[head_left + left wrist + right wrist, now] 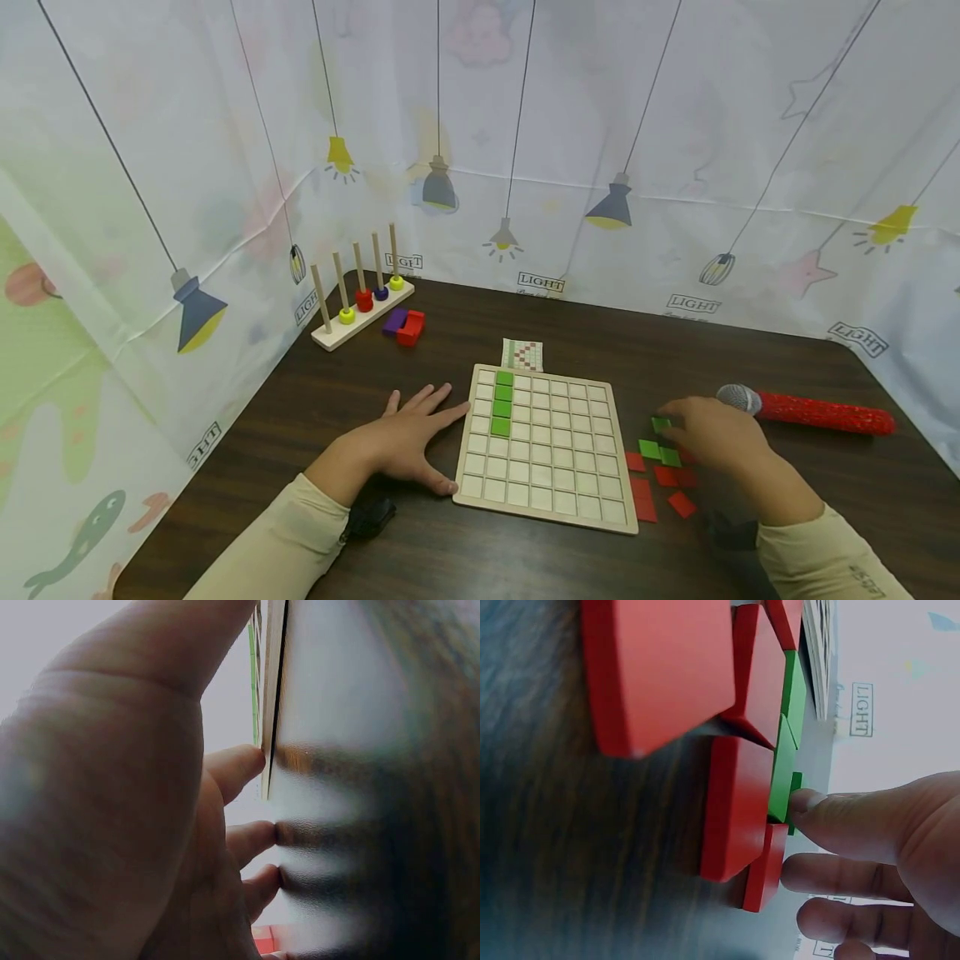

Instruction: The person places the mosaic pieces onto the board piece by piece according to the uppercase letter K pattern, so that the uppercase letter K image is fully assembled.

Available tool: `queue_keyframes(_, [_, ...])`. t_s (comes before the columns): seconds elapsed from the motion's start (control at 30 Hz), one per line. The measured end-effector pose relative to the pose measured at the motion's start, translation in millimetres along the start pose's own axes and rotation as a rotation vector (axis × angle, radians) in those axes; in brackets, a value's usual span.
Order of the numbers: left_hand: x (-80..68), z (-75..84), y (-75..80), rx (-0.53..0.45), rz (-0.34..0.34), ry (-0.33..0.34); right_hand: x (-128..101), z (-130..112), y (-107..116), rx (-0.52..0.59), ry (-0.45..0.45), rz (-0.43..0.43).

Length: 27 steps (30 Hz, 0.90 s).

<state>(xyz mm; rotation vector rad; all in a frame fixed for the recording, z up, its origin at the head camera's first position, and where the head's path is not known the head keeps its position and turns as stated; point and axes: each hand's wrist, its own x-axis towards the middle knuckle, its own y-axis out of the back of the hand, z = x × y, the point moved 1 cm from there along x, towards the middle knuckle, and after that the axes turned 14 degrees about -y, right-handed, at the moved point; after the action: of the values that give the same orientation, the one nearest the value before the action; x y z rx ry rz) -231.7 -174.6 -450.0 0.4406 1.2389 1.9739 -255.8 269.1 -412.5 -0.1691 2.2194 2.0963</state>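
A wooden grid board (542, 475) lies on the table, with several green tiles (502, 408) in one column near its left side. My left hand (405, 433) is spread flat, its thumb and index fingertip touching the board's left edge. To the right of the board, my right hand (712, 433) pinches a green tile (661, 425) between thumb and index finger. In the right wrist view the thumb (840, 821) presses that tile, while the index finger is mostly hidden. Two more green tiles (660, 452) and several red tiles (665, 476) lie loose close by.
A small pattern card (522, 355) sits behind the board. At the back left stands a peg rack (367, 317) with coloured rings, beside purple and red pieces (410, 327). A red microphone (817, 412) lies beyond my right hand. A printed curtain (480, 108) surrounds the table.
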Motion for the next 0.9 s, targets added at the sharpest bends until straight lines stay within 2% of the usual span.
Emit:
queue_keyframes(0.3, [1.0, 1.0, 1.0, 0.003, -0.001, 0.001, 4, 4, -3, 0.045, 0.015, 0.029])
queue_keyframes(0.6, [0.8, 2.5, 1.7, -0.003, -0.007, 0.004, 4, 7, -5, 0.143, 0.022, 0.005])
queue_keyframes(0.73, [0.8, 2.3, 1.5, 0.000, -0.006, 0.006, 6, 4, -3, 0.174, 0.043, 0.045])
queue_keyframes(0.9, [0.5, 1.5, 1.2, 0.001, -0.006, 0.009, 7, -15, 3, 0.210, 0.083, 0.130])
